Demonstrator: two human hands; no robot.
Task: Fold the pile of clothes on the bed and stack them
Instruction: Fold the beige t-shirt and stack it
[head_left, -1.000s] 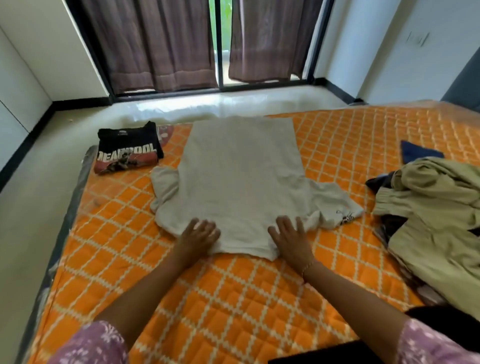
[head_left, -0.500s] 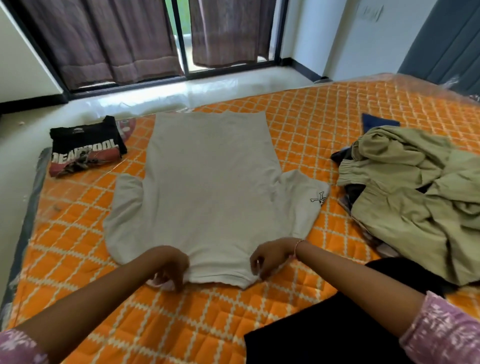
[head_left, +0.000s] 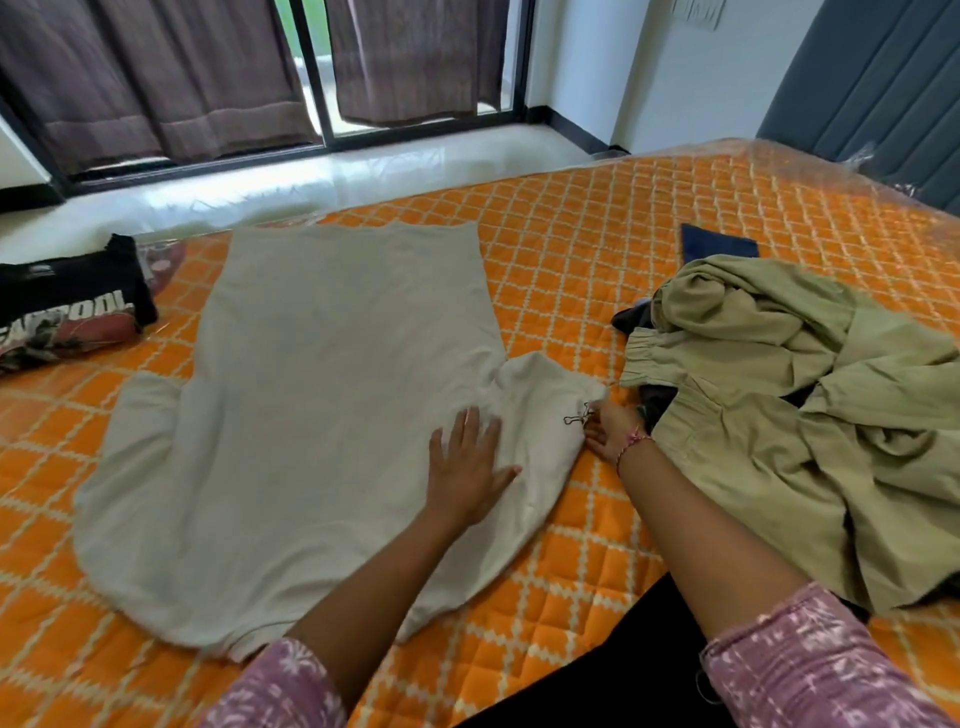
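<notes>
A pale grey T-shirt (head_left: 322, 395) lies spread flat, face down, on the orange quilted bed (head_left: 597, 249). My left hand (head_left: 467, 462) presses flat on the shirt near its right shoulder, fingers straight. My right hand (head_left: 610, 431) pinches the hem of the right sleeve, beside a small black print. A folded black Deadpool T-shirt (head_left: 67, 306) sits at the bed's far left corner. The unfolded pile (head_left: 800, 415), topped by olive-green garments, lies to the right, with a dark blue piece (head_left: 719, 244) behind it.
The bed's far edge meets a pale floor below dark brown curtains (head_left: 156, 78) and a glass sliding door. A grey padded headboard (head_left: 872, 88) rises at the far right. My dark-clad leg (head_left: 623, 665) rests on the bed's near edge.
Both hands left the shirt's collar edge. My left hand moved up and right onto the shoulder area and flattened; my right hand reached out to the right sleeve's hem. The camera shifted closer.
</notes>
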